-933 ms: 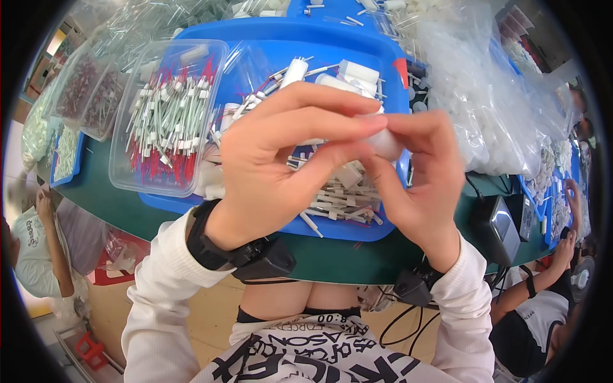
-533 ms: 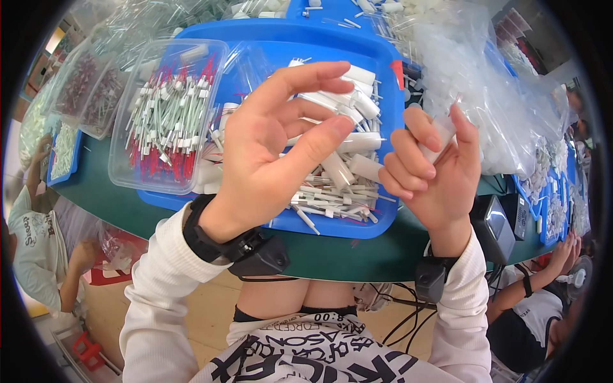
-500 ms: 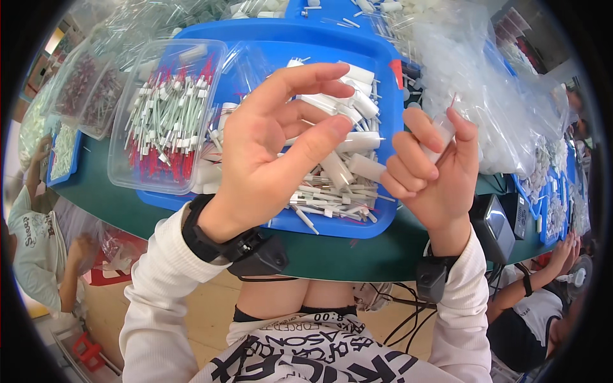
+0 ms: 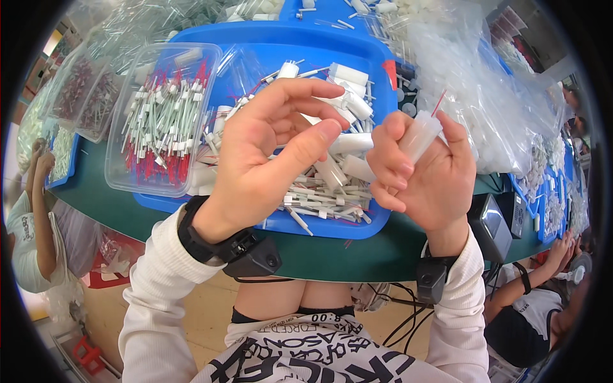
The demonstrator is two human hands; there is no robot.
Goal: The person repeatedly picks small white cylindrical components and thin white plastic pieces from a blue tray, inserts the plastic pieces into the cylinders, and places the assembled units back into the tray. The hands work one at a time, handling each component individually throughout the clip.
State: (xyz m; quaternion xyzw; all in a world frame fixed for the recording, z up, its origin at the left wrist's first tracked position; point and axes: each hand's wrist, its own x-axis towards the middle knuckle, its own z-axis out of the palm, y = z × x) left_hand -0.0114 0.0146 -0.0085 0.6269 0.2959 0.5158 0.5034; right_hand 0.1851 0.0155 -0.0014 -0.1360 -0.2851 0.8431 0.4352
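My right hand (image 4: 440, 182) holds a translucent white plastic tube (image 4: 419, 137) between thumb and fingers, tilted up to the right. A thin red strand sticks out of the tube's top end. My left hand (image 4: 255, 153) hovers over the blue tray (image 4: 268, 43), its fingers curved and apart with nothing between them. Under and beside it in the tray lie several white tubes (image 4: 350, 74) and a loose pile of thin white sticks (image 4: 319, 199), some with red ends. Part of that pile is hidden behind my left hand.
A clear plastic box (image 4: 119, 173) of white-and-red sticks overlaps the tray's left side. Clear bags (image 4: 469, 70) of white parts fill the back right. A dark box-shaped device (image 4: 490, 226) stands at the table's right edge. Other people work at far left and right.
My right hand has turned and its fingers have loosened, so more of the tube and its red strand shows. My left hand has shifted slightly left and down, still open.
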